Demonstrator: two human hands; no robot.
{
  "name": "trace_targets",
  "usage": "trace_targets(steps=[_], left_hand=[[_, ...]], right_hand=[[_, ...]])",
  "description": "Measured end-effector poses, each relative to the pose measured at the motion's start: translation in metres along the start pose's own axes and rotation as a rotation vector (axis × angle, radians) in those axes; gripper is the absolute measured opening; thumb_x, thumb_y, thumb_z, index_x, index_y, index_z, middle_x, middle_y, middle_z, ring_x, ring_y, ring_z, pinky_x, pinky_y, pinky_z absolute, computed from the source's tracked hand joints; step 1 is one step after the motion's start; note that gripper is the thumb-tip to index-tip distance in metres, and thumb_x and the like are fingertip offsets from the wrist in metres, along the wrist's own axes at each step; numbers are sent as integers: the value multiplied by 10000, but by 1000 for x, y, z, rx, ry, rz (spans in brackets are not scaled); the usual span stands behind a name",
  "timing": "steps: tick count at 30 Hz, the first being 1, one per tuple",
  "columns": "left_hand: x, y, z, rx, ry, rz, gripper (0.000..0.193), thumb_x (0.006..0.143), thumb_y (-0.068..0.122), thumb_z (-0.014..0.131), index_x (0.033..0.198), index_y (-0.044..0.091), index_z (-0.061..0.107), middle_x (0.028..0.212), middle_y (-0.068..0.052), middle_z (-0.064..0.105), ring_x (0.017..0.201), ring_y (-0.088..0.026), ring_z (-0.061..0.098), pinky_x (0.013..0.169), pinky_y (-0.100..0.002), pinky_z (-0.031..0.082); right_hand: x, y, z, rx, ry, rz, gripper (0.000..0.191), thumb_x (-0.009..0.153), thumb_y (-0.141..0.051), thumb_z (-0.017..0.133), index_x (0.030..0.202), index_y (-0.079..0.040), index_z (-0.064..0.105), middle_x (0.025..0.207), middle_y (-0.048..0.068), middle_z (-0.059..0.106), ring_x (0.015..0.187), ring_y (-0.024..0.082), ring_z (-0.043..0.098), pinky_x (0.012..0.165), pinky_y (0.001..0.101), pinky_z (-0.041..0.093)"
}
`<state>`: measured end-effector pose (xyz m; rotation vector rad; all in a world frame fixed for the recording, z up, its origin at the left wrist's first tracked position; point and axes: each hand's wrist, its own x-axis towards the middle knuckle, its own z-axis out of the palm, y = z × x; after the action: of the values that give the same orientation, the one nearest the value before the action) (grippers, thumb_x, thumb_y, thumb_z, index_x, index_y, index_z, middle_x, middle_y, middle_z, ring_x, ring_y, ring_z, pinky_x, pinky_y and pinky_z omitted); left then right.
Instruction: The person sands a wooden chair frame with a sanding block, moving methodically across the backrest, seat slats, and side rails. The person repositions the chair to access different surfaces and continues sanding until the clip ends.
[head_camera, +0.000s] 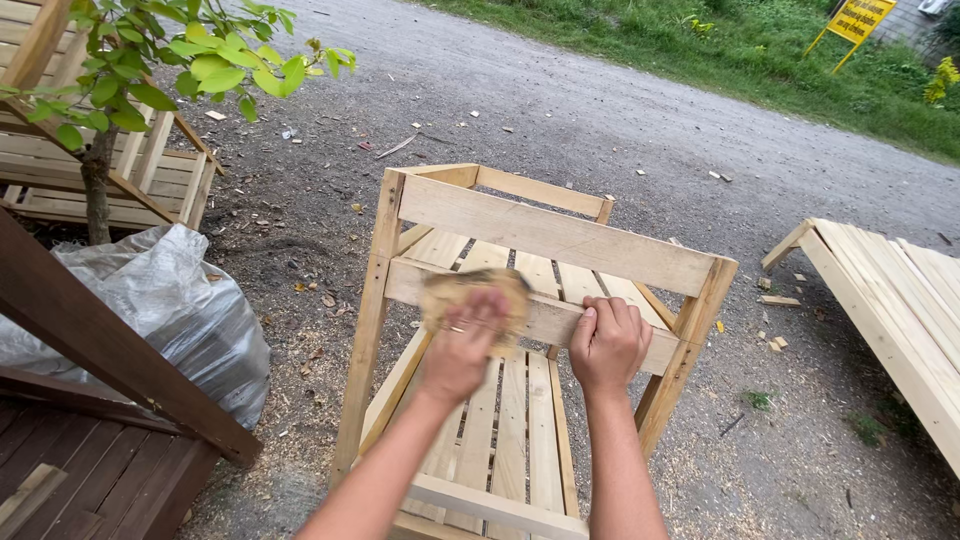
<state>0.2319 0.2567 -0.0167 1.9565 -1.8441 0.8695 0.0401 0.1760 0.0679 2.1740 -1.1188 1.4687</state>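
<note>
Outdoors, sandpaper (478, 300) under left hand (462, 350), right hand (604, 343) gripping rail (545, 320)

A wooden frame (520, 330) is seen in pale, bare wood — matt, unvarnished, with grain and a few knots showing on its rails and slats. A sheet of sandpaper (475, 298), tan and dull, blurred in the picture, is pressed to the middle rail by the left hand (462, 350); the same rail is gripped by the bare right hand (605, 345). To the right, a slatted panel (890, 300) of the same raw, light wood is shown. A grey plastic bag (170, 300), crinkled and faintly glossy, is set beside dark-stained, smoother decking (100, 480). The ground (560, 110) is rough gravel — gritty, strewn with wood chips and sawdust.
</note>
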Motion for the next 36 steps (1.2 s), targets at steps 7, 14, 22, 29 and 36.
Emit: trace_targets(steps=[7,14,22,29,36], left_hand=[[-21,-68,10,-431,284,-527,731,953,13,490,1635,83,236,1704,-138,237,1565,-338,151,1262,-540,165],[-3,2,1,-532,140,40,776,921,18,508,1640,143,248,1709,-64,277,1582,-255,226,1267,-461,159],[-17,-118,6,-540,349,-382,775,848,-19,474,1594,-2,266,1661,-242,248,1542,-411,247,1242,-519,233],[87,-154,-31,-575,447,-239,650,968,42,550,1578,7,326,1655,-238,307,1547,-384,265,1262,-461,273],[-33,-106,-26,-604,328,-387,691,869,-29,480,1548,-38,356,1617,-264,343,1516,-411,318,1204,-452,325]], right_hand=[[4,-9,15,-153,56,94,137,883,-172,612,832,-107,721,902,30,686,891,243,587,874,408,382],[1,-8,12,-154,61,121,172,908,-195,637,780,-104,707,829,28,674,812,233,577,827,399,374],[-6,-13,15,-164,72,141,142,881,-164,619,780,-118,707,830,13,677,806,213,575,851,389,383],[-9,-7,13,-190,69,138,174,896,-179,617,756,-115,700,837,21,694,791,206,574,844,383,382],[-16,-3,19,-200,50,159,185,903,-177,604,761,-124,711,829,13,700,771,186,569,856,377,384]])
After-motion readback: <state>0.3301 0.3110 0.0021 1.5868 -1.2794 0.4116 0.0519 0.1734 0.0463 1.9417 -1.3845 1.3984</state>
